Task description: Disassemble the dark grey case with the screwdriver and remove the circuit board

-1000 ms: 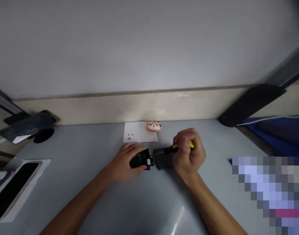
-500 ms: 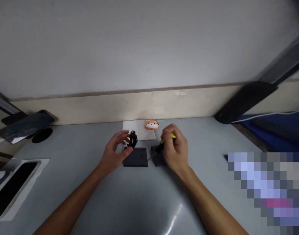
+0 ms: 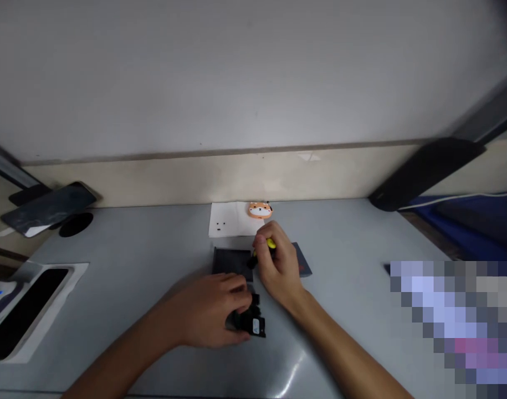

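Left hand (image 3: 214, 310) is down on the grey desk (image 3: 132, 260), palm low, fingers curled over a small black electronic part with a pale label (image 3: 249, 321), holding it against the surface close to the near edge. The part pokes out from under the fingertips on the right side, its label facing up; the rest of it is hidden by the hand.

Right hand (image 3: 278, 266) sits just beyond and to the right, closed in a fist-like grip around a screwdriver with a yellow and black handle (image 3: 266, 247). The yellow end shows between thumb and forefinger, and the dark part of the tool points down and left. The tip is too small and dark to make out.

Right behind the tool, a flat dark grey rectangular cover (image 3: 231, 260) lies on the desk. A second dark flat piece with a reddish edge (image 3: 302, 260) shows just right of the right hand, partly hidden by it.

Further back, against the wall, a white sheet of paper (image 3: 228, 220) carries a few tiny black specks, probably screws. A small orange and white animal-face figure (image 3: 260, 210) rests at the sheet's right corner.

Off to the left, a dark phone (image 3: 49, 208) leans on a black round stand, and a white device with a black panel (image 3: 24, 310) sits at the near left.
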`<state>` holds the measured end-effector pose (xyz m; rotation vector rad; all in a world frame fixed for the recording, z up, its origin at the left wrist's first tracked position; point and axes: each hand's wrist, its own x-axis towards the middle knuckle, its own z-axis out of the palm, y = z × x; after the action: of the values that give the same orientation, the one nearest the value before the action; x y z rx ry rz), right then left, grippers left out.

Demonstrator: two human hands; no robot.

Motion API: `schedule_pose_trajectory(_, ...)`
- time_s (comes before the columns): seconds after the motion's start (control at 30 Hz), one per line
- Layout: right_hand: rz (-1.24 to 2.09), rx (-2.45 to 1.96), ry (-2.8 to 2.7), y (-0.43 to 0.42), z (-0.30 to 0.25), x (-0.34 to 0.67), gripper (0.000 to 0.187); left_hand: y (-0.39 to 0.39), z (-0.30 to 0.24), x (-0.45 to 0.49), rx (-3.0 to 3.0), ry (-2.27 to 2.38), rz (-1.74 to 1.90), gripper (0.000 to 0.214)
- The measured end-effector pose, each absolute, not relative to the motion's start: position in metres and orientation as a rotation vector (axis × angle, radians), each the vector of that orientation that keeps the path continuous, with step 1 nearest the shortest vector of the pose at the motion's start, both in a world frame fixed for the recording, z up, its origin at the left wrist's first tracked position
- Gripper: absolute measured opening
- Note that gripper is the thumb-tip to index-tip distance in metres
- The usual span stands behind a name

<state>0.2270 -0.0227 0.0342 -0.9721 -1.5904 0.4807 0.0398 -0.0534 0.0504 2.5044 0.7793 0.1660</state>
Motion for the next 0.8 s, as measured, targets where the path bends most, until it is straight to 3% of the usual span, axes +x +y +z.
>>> schedule_pose_trajectory(0.37, 0.354, -0.988, -1.466, -0.021, 0.044, 0.232, 0.023, -0.057, 0.040, 0.042, 2.464, 0.778, 0.270, 0.028)
schedule_pose_trajectory(0.57, 0.317, -1.083, -1.256, -0.014, 0.050, 0.243, 0.029, -0.037, 0.051, 0.027, 2.399, 1.034, 0.566, 0.009)
schedule_pose_trajectory(0.8, 0.384, -1.085, -1.194, -0.013, 0.047, 0.240, 0.030, -0.017, 0.034, 0.022, 2.507, 1.096, 0.618, 0.029)
